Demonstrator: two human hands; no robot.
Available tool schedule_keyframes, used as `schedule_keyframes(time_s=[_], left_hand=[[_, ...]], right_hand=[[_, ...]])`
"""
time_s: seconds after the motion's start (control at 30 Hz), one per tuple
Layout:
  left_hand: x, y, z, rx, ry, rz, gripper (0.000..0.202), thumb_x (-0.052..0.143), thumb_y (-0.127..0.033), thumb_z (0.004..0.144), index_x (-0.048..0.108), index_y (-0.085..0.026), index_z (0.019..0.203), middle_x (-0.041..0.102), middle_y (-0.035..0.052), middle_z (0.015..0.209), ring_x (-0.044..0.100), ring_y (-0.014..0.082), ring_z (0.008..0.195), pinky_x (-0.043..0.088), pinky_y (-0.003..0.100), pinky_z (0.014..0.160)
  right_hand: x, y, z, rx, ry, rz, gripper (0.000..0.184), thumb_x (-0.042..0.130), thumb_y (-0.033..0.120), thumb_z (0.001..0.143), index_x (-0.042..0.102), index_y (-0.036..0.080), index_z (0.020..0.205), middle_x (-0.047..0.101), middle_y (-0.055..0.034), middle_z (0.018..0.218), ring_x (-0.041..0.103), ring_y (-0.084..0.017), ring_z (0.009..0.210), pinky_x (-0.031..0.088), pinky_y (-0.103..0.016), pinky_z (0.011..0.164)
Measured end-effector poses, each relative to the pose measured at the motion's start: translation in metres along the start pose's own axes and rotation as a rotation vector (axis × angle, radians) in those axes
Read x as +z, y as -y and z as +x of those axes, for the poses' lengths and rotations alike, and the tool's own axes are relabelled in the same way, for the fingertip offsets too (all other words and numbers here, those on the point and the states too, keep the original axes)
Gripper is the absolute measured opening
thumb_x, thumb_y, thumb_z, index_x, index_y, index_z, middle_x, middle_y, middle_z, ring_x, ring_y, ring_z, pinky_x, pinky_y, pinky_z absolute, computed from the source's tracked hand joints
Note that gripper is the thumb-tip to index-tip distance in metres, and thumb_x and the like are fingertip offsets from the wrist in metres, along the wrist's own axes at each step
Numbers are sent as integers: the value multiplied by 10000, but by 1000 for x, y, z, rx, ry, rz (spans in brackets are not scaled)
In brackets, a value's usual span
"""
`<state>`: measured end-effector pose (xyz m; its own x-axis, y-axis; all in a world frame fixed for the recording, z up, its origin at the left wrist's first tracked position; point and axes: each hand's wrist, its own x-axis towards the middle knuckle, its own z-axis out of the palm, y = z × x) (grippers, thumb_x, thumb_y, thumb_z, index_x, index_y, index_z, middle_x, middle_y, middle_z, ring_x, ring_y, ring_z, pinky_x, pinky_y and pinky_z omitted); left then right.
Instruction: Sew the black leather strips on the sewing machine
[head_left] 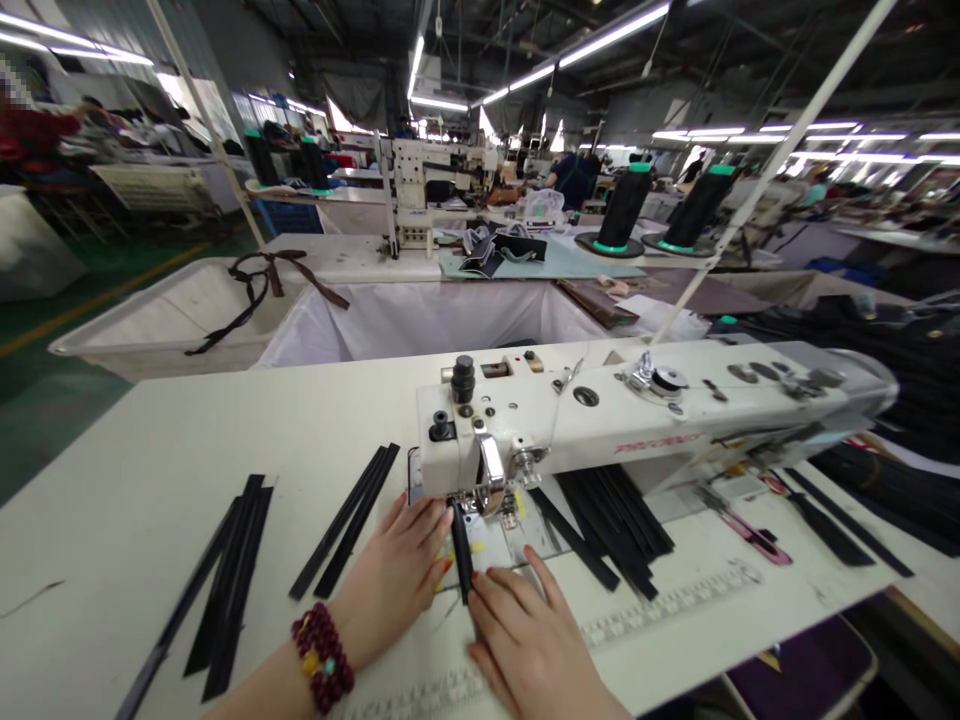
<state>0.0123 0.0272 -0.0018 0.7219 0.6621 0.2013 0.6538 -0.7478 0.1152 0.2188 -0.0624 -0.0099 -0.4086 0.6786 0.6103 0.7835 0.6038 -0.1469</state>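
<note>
A narrow black strip [460, 552] lies under the needle area of a white sewing machine [525, 420], its near end pointing toward me. My left hand [401, 570] rests flat on the table at the strip's left side, fingers stretched, fingertips close to the presser foot. At the strip's near end, the fingertips of my right hand [529, 630] touch its right edge; these fingers are spread and lie on the table. A dark red bead bracelet [322, 657] circles my left wrist.
More black strips [232, 585] lie at the left, with a pair [349, 525] nearer the machine. Under the machine arm is another pile [615, 520]. Pink-handled snips [750, 535] and a clear ruler [675, 600] lie to the right. Beyond the table stands a white-lined bin [420, 315].
</note>
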Motion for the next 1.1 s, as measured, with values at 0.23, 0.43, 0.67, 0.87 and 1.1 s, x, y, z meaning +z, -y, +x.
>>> schedule_keyframes(time_s=[0.23, 0.43, 0.67, 0.87, 1.1], left_hand=[[0, 2, 4, -21, 27, -32, 290, 519, -242, 965, 654, -150, 1205, 675, 137, 1252, 563, 313, 1249, 407, 529, 1118], [-2, 5, 8, -19, 90, -20, 266, 498, -270, 985, 693, -141, 1113, 682, 147, 1224, 562, 329, 1238, 425, 540, 1097], [6, 8, 8, -22, 0, -14, 309, 429, -285, 1016, 653, -175, 1197, 680, 123, 1222, 540, 319, 1268, 381, 560, 1127], [4, 6, 11, -24, 30, 30, 257, 472, -268, 996, 662, -172, 1140, 678, 125, 1196, 530, 342, 1268, 404, 568, 1091], [1, 3, 12, -47, 61, 55, 201, 535, -288, 982, 681, -165, 1044, 695, 126, 1140, 544, 345, 1246, 417, 554, 1076]], right_hand=[[8, -11, 10, 26, 99, 4, 219, 654, 277, 963, 661, 168, 1153, 713, -52, 1128, 611, -202, 1077, 232, -473, 1216], [18, -22, 20, 1, 135, -50, 224, 571, 147, 975, 649, 137, 1185, 693, -78, 1158, 591, -229, 1083, 215, -503, 1200], [26, -29, 38, -3, 166, -183, 250, 590, 86, 913, 668, 121, 1148, 707, -86, 1037, 619, -264, 986, 382, -480, 1064], [37, -30, 47, -3, 198, -238, 307, 552, 69, 916, 655, 94, 1204, 706, -124, 1035, 635, -281, 939, 433, -500, 959], [18, -11, 36, 77, 147, -194, 199, 541, 69, 923, 672, 106, 1068, 675, -83, 918, 617, -249, 857, 434, -454, 933]])
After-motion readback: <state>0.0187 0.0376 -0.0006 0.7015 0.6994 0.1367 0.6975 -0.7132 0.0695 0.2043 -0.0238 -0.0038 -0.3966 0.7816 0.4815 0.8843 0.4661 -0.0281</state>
